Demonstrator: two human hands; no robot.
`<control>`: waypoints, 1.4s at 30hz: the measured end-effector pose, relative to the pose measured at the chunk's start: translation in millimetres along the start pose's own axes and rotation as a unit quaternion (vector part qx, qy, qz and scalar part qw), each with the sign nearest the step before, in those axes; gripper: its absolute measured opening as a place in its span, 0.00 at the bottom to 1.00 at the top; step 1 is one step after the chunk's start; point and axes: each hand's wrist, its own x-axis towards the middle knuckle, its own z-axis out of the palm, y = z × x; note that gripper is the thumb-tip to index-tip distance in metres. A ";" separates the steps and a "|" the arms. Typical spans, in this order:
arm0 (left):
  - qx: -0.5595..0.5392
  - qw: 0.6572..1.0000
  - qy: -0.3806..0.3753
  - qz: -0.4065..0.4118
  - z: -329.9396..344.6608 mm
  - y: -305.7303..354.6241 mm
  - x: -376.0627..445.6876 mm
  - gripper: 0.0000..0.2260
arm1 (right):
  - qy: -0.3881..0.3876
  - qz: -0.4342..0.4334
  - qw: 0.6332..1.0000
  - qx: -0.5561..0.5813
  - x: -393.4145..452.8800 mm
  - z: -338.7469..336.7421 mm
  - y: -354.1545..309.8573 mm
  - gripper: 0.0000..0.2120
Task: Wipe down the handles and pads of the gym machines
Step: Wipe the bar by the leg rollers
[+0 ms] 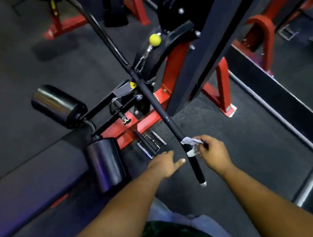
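I'm mid-wipe on the lat pulldown bar (169, 120): right hand (213, 153) pinches white cloth (190, 146) round its grip, left hand (166, 163) open & empty just beside; next, I'd slide cloth twd end cap.

No readable text anywhere in the view.

The only thing resembling a sign is a small yellow sticker (132, 85) on the black bracket of the machine frame (172, 73), and it carries a dark mark (perhaps a warning symbol, too small and blurred to make out). A second yellow patch (53, 8) sits on a red upright at the top left, with dark marks on it that cannot be read either. The long pull bar (155, 106), the roller pads (57, 104) and the white wipe (190, 145) show no letters, numbers or brand marks that can be told.
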 end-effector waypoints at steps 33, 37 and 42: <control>-0.536 0.718 0.321 -0.306 79.6 157.9 85.9 0.15 | -0.261 -0.397 0.880 0.003 245.7 -50.7 20.0 0.10; -0.566 0.661 0.367 -0.328 73.7 176.9 79.8 0.11 | -0.266 -0.476 0.838 -0.011 258.3 -48.4 -10.1 0.13; -0.570 0.614 0.421 -0.348 44.5 186.2 70.6 0.17 | -0.377 -0.593 0.705 -0.094 273.6 -19.1 -39.5 0.14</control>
